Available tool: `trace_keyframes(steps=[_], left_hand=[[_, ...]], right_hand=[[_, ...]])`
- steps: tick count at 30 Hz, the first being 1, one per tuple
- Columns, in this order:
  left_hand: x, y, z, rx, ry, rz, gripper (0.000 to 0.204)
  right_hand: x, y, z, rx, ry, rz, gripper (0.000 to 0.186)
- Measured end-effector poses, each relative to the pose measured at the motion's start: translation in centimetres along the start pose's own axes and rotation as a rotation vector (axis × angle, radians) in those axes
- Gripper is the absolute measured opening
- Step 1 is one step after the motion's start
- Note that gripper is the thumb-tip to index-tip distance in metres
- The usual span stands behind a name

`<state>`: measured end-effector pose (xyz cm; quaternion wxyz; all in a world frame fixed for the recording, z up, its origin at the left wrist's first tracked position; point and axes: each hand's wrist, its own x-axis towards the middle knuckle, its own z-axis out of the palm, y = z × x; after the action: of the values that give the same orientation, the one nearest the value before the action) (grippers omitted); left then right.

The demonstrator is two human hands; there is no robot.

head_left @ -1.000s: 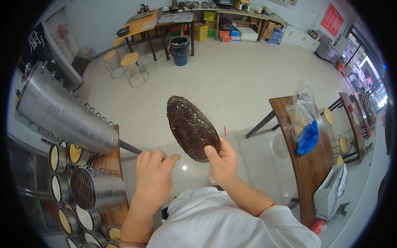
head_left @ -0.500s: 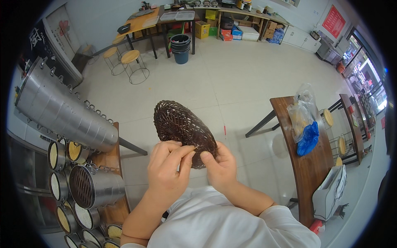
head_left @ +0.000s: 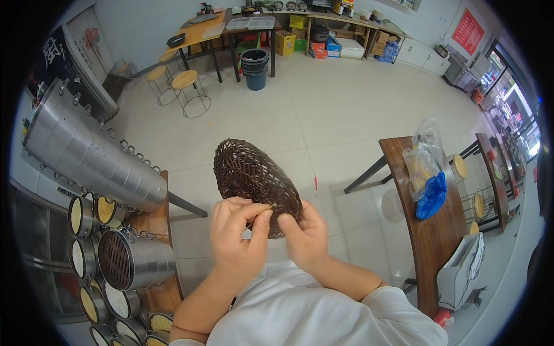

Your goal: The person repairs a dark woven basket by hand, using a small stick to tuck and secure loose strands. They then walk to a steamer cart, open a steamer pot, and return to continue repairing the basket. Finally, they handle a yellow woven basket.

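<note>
I hold a dark brown woven oval basket tilted up in front of my body. My right hand grips its lower right end, thumb on the weave and fingers round the edge. My left hand is closed at the lower part of the basket, thumb and forefinger pinching a tiny pale bit at the weave; what that bit is, I cannot make out. The other fingers of that hand are curled against the basket.
Left, stacked steel cylinders and round tins with pale contents stand by a wooden table. Right, a table holds plastic bags. Further off are stools, nested buckets and counters with boxes.
My left hand has come up and right onto the basket and now pinches at its weave. The basket has shifted left and down, turning more of its inside toward me.
</note>
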<state>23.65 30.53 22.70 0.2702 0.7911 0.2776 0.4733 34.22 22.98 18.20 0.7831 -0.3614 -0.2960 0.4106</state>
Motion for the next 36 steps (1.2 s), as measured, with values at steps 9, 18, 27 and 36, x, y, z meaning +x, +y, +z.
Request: trace_keyframes(steps=[9,18,27,36], left_hand=[[0.4,-0.5,-0.5,-0.023,-0.039,0.095,0.017],[0.5,0.0,-1.1,0.116,-0.069,0.134,0.018],[0.0,-0.5,-0.9,-0.089,-0.108,-0.055,0.011],[-0.3,-0.8,-0.7,-0.231,-0.111,-0.146,0.010]], right_hand=[[0.2,-0.3,-0.2,0.002,0.007,0.023,0.033],[0.1,-0.1,-0.1,-0.005,-0.023,0.014,0.033],[-0.4,0.4,-0.2,-0.033,-0.001,0.022,0.033],[-0.4,0.4,-0.2,-0.008,0.020,0.017,0.033]])
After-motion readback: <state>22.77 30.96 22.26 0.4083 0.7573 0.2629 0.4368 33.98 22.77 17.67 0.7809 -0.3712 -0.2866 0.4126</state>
